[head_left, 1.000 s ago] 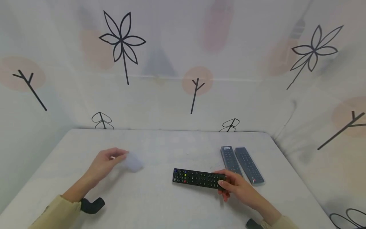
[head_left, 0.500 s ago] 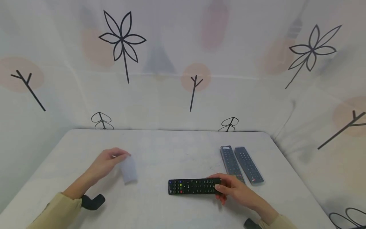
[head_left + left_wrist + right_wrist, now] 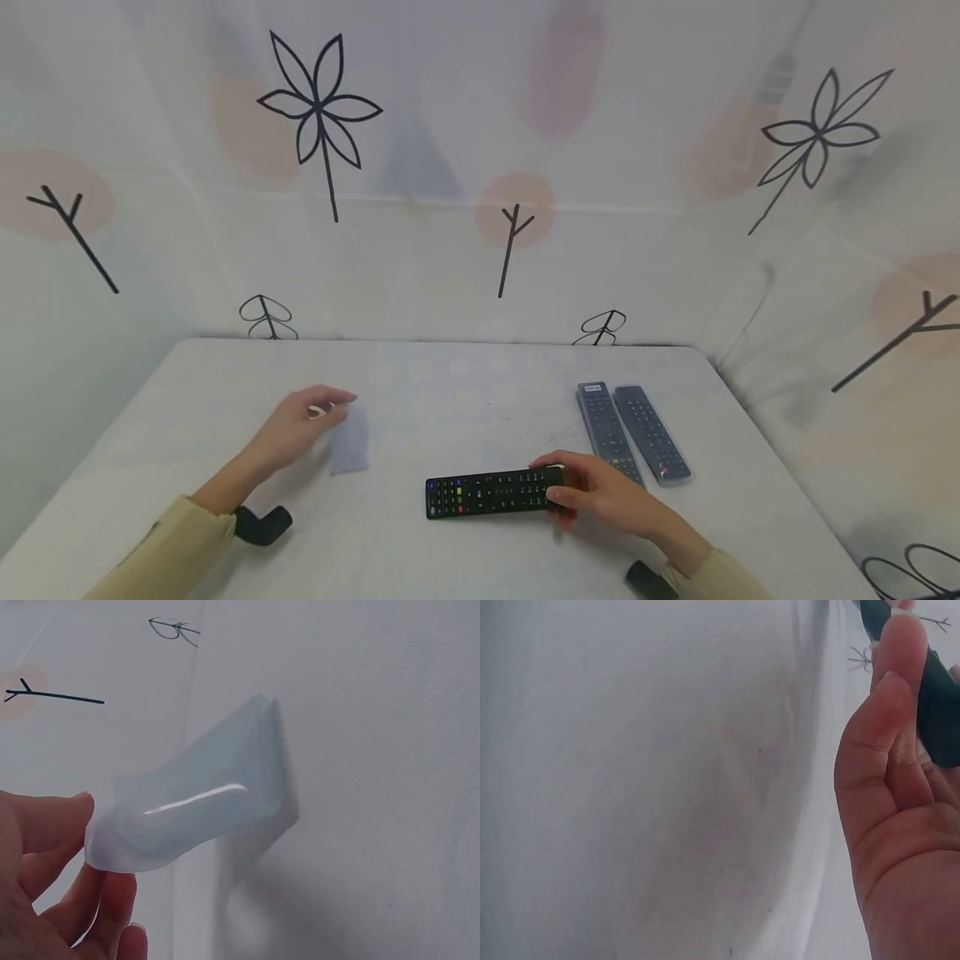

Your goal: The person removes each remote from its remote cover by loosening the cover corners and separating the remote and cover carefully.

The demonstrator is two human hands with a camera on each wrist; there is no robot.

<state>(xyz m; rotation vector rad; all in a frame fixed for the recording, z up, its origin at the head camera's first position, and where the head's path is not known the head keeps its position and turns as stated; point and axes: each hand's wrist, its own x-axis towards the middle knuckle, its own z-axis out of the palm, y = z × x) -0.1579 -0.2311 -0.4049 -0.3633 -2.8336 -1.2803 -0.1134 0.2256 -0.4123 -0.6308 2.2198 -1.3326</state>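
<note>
In the head view, pinching a translucent sleeve [image 3: 350,443] by its upper end with the left hand [image 3: 302,425], over the left part of the white table [image 3: 450,383], and gripping a black remote [image 3: 487,493] by one end with the right hand [image 3: 600,493]. Holding the remote crosswise, keys up, free end toward the left, near the sleeve but apart from it. Can also see a covered remote [image 3: 606,429] and, just beside, a second covered remote [image 3: 652,433], lying toward the table's right edge, seemingly in similar sleeves. In the left wrist view, showing fingers clamped on one end of the sleeve, with the wider end slanting toward the table; cannot tell whether touching it. Looks soft and empty. In the right wrist view, showing fingers closed on a dark part of the remote, largely cut off at the upper right. Judging from all this, probably readying remote and sleeve for each other, with insertion not yet begun. Would next call for opening the sleeve's mouth, bringing up the remote's free end and squaring both before pushing, gently enough not to crumple the film.
</note>
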